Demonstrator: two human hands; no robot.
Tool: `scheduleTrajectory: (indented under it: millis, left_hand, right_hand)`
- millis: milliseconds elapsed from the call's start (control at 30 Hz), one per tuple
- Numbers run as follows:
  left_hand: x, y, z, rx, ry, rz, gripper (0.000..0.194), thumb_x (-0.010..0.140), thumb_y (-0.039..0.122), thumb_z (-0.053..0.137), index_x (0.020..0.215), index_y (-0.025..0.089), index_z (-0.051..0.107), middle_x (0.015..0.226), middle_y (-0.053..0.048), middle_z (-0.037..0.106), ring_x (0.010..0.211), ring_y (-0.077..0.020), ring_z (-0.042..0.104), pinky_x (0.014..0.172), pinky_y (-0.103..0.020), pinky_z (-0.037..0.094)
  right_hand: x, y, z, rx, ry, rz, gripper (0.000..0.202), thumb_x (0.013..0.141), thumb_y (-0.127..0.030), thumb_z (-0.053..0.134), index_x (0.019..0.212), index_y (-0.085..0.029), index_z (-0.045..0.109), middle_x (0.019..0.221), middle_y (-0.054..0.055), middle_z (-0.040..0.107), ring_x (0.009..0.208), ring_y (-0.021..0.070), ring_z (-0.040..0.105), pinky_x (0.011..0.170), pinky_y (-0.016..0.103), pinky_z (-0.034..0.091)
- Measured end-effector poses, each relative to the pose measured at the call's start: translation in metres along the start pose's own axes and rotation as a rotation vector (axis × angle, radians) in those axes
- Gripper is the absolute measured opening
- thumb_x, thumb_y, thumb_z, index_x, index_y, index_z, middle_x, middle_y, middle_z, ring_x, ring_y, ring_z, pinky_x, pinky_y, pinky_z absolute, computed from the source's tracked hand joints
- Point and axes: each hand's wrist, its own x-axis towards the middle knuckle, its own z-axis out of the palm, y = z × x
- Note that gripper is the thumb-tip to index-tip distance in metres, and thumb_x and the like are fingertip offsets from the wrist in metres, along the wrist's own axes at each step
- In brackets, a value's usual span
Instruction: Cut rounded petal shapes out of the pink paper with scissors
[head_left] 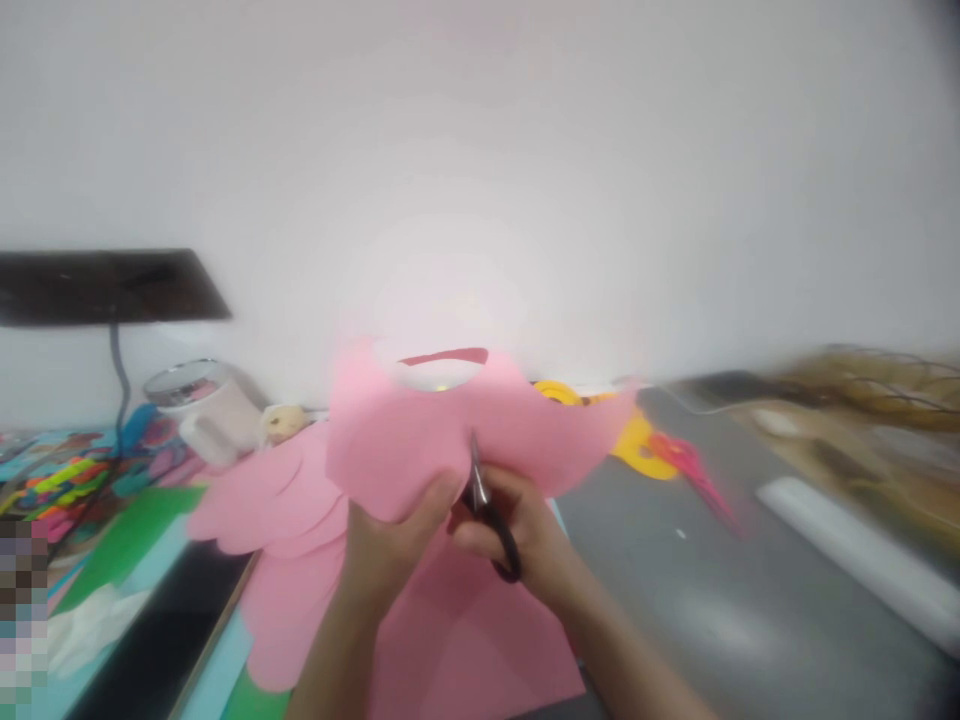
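A large sheet of pink paper (pixel 397 430) is raised in front of me, with curved cut edges and a rounded gap at its top. My left hand (pixel 394 545) grips its lower edge, the thumb lying on the near face. In my right hand (pixel 525 530) is a pair of scissors (pixel 480 490) with dark handles, the blades pointing up against the paper near its middle. How far the blades are apart is hard to tell. Below the hands hangs more pink paper (pixel 465 630). Several rounded pink pieces (pixel 277 500) overlap to the left of my left hand.
Right of the paper, pink-handled scissors (pixel 694 470) lie by a yellow piece (pixel 641 450) on the grey table (pixel 675 580). A white roll or bar (pixel 862 555) lies farther right. At left are a white mug-like container (pixel 217 410), green sheets (pixel 135 530) and a black panel (pixel 165 630).
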Motion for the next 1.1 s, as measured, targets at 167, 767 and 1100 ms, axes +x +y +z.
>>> scheduleTrajectory:
  millis: [167, 767, 1100]
  left_hand:
    - [-0.001, 0.003, 0.0, 0.012, -0.005, -0.024, 0.012, 0.067, 0.026, 0.069, 0.061, 0.019, 0.061, 0.054, 0.003, 0.063, 0.053, -0.0132, 0.061, 0.051, -0.023, 0.051]
    - [0.005, -0.005, -0.005, 0.007, -0.098, 0.008, 0.03, 0.07, 0.03, 0.066, 0.047, 0.02, 0.051, 0.04, 0.006, 0.049, 0.039, -0.009, 0.047, 0.041, -0.022, 0.042]
    - [0.005, -0.006, -0.008, 0.001, -0.157, -0.028, 0.035, 0.072, 0.028, 0.065, 0.042, 0.02, 0.051, 0.036, 0.005, 0.052, 0.033, -0.0086, 0.047, 0.044, -0.023, 0.046]
  right_hand:
    - [0.0, 0.0, 0.0, -0.001, -0.008, -0.007, 0.038, 0.058, -0.04, 0.085, 0.07, -0.016, 0.058, 0.057, -0.004, 0.047, 0.052, 0.009, 0.039, 0.047, 0.022, 0.034]
    - [0.0, -0.002, 0.0, -0.017, -0.045, -0.002, 0.033, 0.063, -0.039, 0.082, 0.07, -0.016, 0.059, 0.059, -0.003, 0.051, 0.052, 0.0085, 0.038, 0.047, 0.021, 0.034]
    - [0.0, 0.0, -0.002, -0.052, -0.03, 0.042, 0.043, 0.057, -0.047, 0.084, 0.073, -0.017, 0.056, 0.053, -0.006, 0.046, 0.049, 0.0091, 0.037, 0.045, 0.022, 0.031]
